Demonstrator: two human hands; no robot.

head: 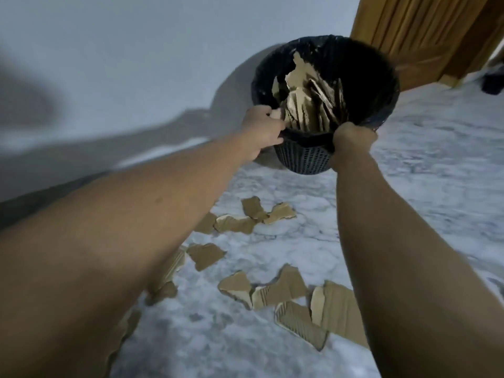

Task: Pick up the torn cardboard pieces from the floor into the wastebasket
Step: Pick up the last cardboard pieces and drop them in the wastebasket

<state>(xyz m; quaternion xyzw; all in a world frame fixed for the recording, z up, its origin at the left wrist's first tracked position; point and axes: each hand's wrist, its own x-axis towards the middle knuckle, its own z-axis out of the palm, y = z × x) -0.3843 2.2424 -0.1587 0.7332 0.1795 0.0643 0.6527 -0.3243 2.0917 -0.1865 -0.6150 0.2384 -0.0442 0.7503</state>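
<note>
A black mesh wastebasket (302, 159) lined with a black bag stands tilted toward me, with several torn cardboard pieces (311, 105) inside. My left hand (261, 132) grips its near left rim. My right hand (351, 140) grips the near right rim. Several brown torn cardboard pieces lie on the marble floor below: a cluster (245, 219) near the basket, one piece (204, 255) in the middle, and a larger group (294, 301) closer to me. Some pieces are partly hidden under my left forearm.
A pale wall (136, 64) runs along the left with a dark skirting. A wooden door (425, 31) stands behind the basket at the upper right. A dark object (493, 80) sits at the right edge. Grey-white marble floor (436, 159) stretches to the right.
</note>
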